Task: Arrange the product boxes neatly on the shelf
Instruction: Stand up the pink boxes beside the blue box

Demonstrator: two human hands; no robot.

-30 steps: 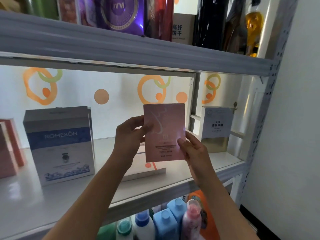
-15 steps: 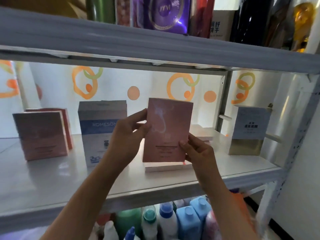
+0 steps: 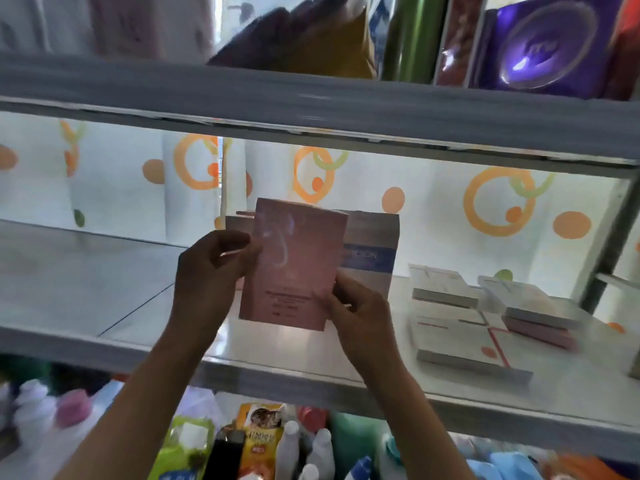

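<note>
- Both hands hold one pink box [image 3: 294, 265] upright in front of the middle shelf [image 3: 104, 344], its long axis vertical and its printed face towards the camera.
- The left hand [image 3: 211, 271] grips the box's left edge about halfway up, thumb on the front and fingers curled behind.
- The right hand [image 3: 360, 310] pinches the lower right corner, thumb on the front face.
- The box hangs just above the shelf board, near its front edge; whether its bottom edge touches the board I cannot tell.
- Directly behind it stands a grey box with a blue band [image 3: 372, 251], partly hidden; another box edge shows behind the pink one on the left.
- To the right, well apart from the hands, several flat boxes [image 3: 460, 337] lie on their faces, some stacked.
- The key relation: the open stretch of shelf lies to the left of the box, on the left hand's side, so that hand would lead a sideways move.
- Judgement: setting it down calls for keeping the long axis vertical and lowering the bottom edge flat, or it could tip against the box behind.
</note>
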